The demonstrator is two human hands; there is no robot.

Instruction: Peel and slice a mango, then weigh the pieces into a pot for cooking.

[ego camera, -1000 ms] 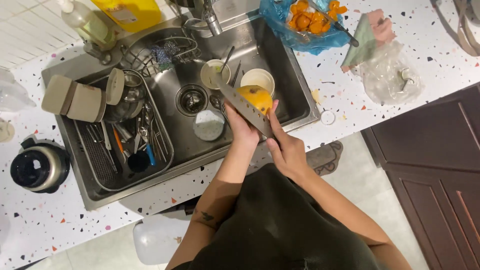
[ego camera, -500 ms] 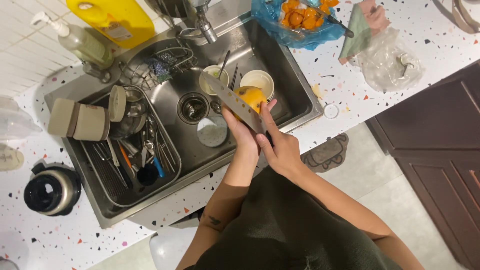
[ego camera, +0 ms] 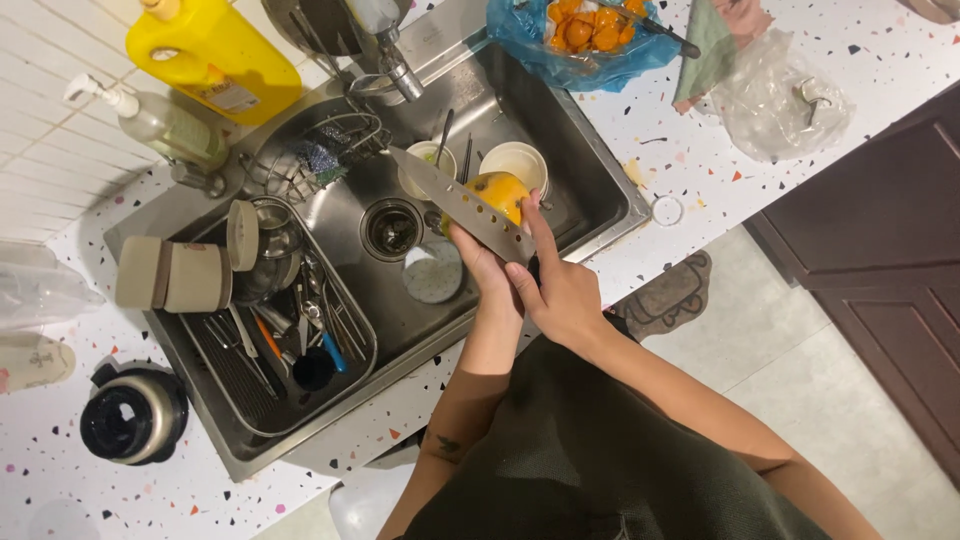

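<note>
- Head view, hands: your left hand (ego camera: 482,262) is closed as a grip around the orange fruit (ego camera: 497,192), cupping it from below over the sink (ego camera: 600,190). Your right hand (ego camera: 558,292) is closed on the handle of the knife (ego camera: 462,203), forefinger stretched along the blade's spine.
- Blade and fruit: the broad blade with its row of holes lies across the near side of the fruit, its tip pointing away from your right-hand grip toward the faucet (ego camera: 395,65). I cannot tell whether the edge is already in the skin.
- Doing it well, as I judge it: keep your left fingertips curled behind the fruit and off the blade's line, draw the knife in shallow strokes, and turn the fruit rather than your wrist.
- Around the grip: just beyond the fruit stand two small bowls (ego camera: 515,160); below your left hand lies a round lid (ego camera: 432,270) beside the drain (ego camera: 391,226). Keep peel and juice falling into the basin.
- Farther off: a dish rack (ego camera: 345,385) of utensils sits well to the left, and a blue bag of cut orange pieces (ego camera: 580,35) rests on the speckled surface (ego camera: 690,150).
</note>
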